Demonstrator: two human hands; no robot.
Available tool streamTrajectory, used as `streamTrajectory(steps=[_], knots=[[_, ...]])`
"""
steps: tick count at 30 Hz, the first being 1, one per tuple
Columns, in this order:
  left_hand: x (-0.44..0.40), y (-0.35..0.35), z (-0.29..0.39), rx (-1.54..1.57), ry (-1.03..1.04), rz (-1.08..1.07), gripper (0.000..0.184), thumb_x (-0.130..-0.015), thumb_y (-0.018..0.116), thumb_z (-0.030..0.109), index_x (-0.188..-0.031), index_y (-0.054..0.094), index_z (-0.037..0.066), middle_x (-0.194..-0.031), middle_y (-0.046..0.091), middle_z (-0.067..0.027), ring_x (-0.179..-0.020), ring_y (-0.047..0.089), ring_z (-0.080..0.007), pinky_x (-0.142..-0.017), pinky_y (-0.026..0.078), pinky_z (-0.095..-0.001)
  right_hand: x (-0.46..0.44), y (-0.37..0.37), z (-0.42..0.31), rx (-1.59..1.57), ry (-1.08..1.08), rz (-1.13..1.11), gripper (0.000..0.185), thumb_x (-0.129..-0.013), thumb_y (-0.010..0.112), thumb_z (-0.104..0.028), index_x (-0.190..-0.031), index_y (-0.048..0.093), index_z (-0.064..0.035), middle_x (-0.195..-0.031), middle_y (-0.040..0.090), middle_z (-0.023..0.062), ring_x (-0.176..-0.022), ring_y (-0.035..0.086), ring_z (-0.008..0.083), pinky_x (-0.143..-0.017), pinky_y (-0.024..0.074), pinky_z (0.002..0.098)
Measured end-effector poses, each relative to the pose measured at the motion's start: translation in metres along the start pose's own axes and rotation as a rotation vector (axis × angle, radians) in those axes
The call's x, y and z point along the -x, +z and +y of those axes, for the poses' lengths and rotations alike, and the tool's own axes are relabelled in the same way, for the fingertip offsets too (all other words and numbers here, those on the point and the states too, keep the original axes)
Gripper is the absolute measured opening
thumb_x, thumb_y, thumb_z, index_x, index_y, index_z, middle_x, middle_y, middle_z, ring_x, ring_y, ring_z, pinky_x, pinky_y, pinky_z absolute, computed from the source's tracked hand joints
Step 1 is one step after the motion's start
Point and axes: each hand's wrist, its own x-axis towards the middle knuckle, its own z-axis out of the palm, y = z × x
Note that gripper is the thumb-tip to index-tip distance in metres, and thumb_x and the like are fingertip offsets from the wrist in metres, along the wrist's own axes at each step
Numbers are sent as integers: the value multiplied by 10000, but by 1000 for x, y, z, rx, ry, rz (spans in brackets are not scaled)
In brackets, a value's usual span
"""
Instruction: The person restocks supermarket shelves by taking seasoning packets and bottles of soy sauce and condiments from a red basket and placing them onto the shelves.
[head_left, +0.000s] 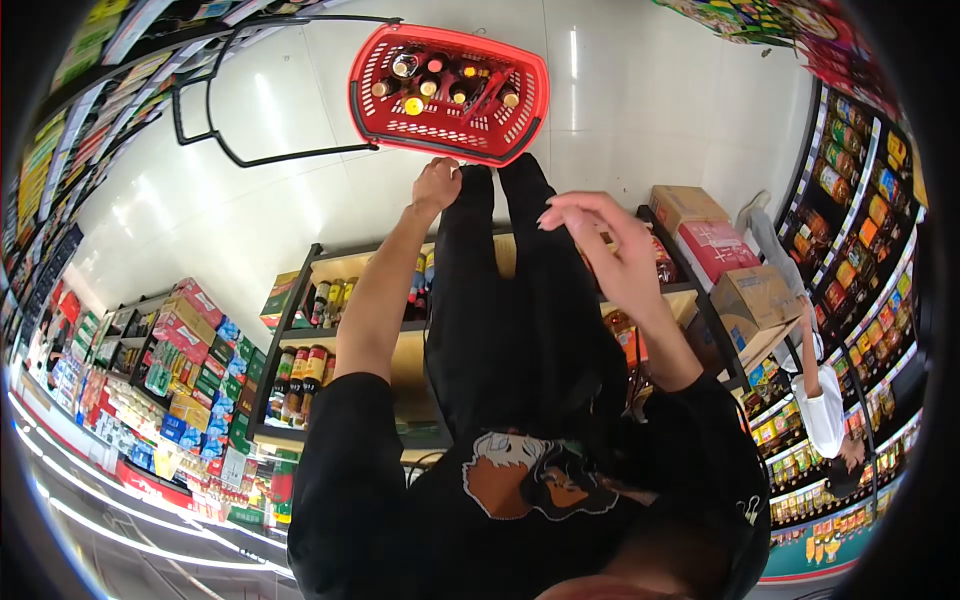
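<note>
Red basket (546, 85), head view: sits on the pale, glossy floor (300, 180), top ctr of the frame, just beyond the wearer's feet. Holds approx. 8 or so bottles (435, 68), seen mostly as caps; one cap is bright yellow (413, 105). Long blk handle (240, 158) sticks out to pic. left, well clear of the rim at its far end.

L hand (438, 186): next to the basket's near rim, by the blk trousers (480, 300), fingers curled; can't tell if they grip anything or touch the rim. R hand (612, 235): farther from the basket, over by the other trouser leg, fingers open, loosely bent, nothing seen in them.

Wearer's blk T-shirt (370, 480) w/ a printed design (530, 475) fills the lower ctr. Behind the legs, a low wood shelf unit (370, 265) w/ dark frame, carrying jars & bottles, incl. some w/ red lids (318, 355). To pic. right of it, cardboard boxes (755, 297) plus a red box (716, 250). Far right: another person in a white top (823, 410), upside down in view, nr. tall racks (850, 230) of packaged goods. Pic. left: stacked cartons (185, 325) & more packaged stock, small & warped toward the edge; labels n/a to read.
</note>
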Motion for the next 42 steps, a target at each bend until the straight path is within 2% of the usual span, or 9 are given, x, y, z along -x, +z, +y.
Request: streamTrajectory(steps=[5, 10, 13, 17, 22, 24, 28, 31, 42], knots=[[-86, 51, 9, -56, 17, 97, 308, -920, 588, 247, -1175, 673, 97, -1469, 493, -135, -1320, 513, -351, -1048, 489, -484, -42, -2, 26, 12, -69, 9, 183, -1021, 548, -47, -1159, 647, 20, -990, 731, 118, -951, 698, 177, -887, 523, 303], [-166, 75, 16, -82, -82, -50, 606, -886, 618, 213, -1440, 391, 118, -1540, 389, -189, -1402, 429, -364, -1062, 471, -505, -65, -13, 55, 17, -46, 43, 187, -986, 583, -11, -1157, 656, 4, -988, 736, 130, -944, 711, 222, -870, 540, 323], [-189, 89, 14, -39, 159, 5, 629, -883, 619, 214, -1456, 389, 97, -1563, 348, -190, -1433, 382, -367, -1101, 429, -510, -73, -21, 73, 53, -38, 47, 186, -983, 587, -6, -1155, 655, 0, -979, 737, 131, -928, 715, 228, -858, 545, 325], [-216, 109, 17, -145, 82, 11, 707, -899, 607, 254, -1529, 322, 105, -1584, 321, -181, -1469, 325, -358, -1170, 346, -498, -79, -30, 93, 80, -10, 43, 187, -980, 590, -5, -1156, 654, -1, -973, 738, 129, -915, 718, 231, -847, 547, 326], [-237, 122, 24, -155, 26, 182, 477, -930, 579, 245, -1352, 503, 34, -1521, 400, -228, -1349, 490, -379, -1080, 455, -490, -83, -37, 108, 112, 5, 32, 188, -976, 597, -6, -1155, 654, 0, -975, 735, 130, -917, 716, 238, -836, 547, 330], [-245, 116, 22, -282, 37, 79, 268, -933, 571, 200, -1114, 634, 13, -1310, 589, -249, -1128, 654, -390, -925, 557, -482, -86, -39, 109, 144, 9, 29, 184, -975, 597, -7, -1150, 652, 1, -978, 731, 131, -916, 715, 245, -829, 546, 332], [-229, 100, 18, -290, 185, 144, 174, -866, 628, 144, -976, 656, 12, -1051, 690, -240, -925, 700, -429, -807, 580, -520, -81, -39, 108, 223, 25, 25, 165, -975, 597, -17, -1131, 647, -3, -986, 717, 135, -912, 711, 266, -806, 543, 335], [-191, 78, 20, -324, 277, 239, 154, -906, 595, 154, -915, 682, 27, -1014, 711, -199, -875, 726, -370, -760, 603, -469, -75, -37, 102, 235, 3, 19, 158, -980, 595, -35, -1128, 642, -7, -989, 712, 133, -906, 709, 273, -803, 542, 336], [38, -63, 59, -110, 364, 305, 225, -990, 553, 188, -932, 605, -23, -899, 676, -256, -800, 663, -458, -715, 548, -537, -31, -37, 103, 448, 78, -100, 285, -1011, 611, -183, -1229, 603, 1, -1076, 730, 140, -1035, 708, 256, -924, 531, 348]])
